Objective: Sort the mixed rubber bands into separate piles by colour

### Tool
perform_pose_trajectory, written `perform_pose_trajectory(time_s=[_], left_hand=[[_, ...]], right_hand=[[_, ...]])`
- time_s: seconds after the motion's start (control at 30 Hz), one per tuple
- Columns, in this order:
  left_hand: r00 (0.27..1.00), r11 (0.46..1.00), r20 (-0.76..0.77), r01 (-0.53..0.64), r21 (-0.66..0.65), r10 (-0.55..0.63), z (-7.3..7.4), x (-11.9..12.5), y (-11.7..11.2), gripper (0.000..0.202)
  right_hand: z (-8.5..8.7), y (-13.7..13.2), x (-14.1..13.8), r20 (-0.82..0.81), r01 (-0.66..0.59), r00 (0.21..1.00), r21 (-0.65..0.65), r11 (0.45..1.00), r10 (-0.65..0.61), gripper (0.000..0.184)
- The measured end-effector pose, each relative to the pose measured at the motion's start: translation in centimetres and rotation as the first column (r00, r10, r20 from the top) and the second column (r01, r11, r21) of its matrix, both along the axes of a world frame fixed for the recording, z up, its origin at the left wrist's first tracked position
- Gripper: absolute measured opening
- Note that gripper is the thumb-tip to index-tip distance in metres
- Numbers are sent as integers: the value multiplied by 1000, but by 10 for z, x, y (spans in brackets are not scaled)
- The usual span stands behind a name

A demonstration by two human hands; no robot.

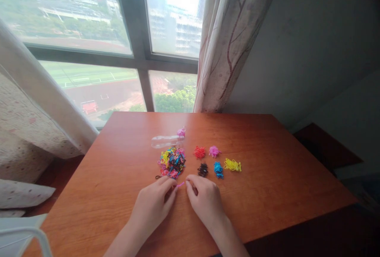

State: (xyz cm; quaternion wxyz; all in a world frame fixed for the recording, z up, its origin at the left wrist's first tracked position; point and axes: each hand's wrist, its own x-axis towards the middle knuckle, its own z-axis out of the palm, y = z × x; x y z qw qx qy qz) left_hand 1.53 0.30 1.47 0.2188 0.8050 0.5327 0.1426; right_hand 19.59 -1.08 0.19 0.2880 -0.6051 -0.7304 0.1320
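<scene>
My left hand pinches a pink rubber band between thumb and fingers. The band's free end points at the fingertips of my right hand, which are pressed together close by; whether they grip anything is hidden. Just beyond my left hand lies a mixed heap of small coloured rubber bands. To the heap's right are sorted piles: red bands, pink bands, black bands, blue bands and yellow bands.
A clear plastic container lies on its side behind the heap, with a pink bunch at its right end. The wooden table stands against a window with curtains. A white curved frame is at lower left.
</scene>
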Motion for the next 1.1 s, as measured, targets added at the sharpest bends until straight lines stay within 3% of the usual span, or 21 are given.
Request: perform_pose_trajectory(time_s=[0.63, 0.77, 0.97, 1.1], left_hand=[[1000, 998, 15, 25, 54, -25, -6, -4, 2, 19], [999, 994, 42, -1, 110, -3, 3, -1, 10, 19], [978, 972, -159, 161, 170, -134, 41, 46, 51, 21], [956, 956, -224, 232, 182, -189, 50, 89, 86, 23]], right_hand=[[-5, -7, -5, 12, -34, 999, -45, 998, 35, 14], [-4, -7, -6, 20, -28, 999, -55, 998, 29, 14], [-3, -5, -6, 79, -10, 997, -87, 996, 17, 12], [-3, -4, -6, 71, -11, 997, -95, 995, 18, 12]])
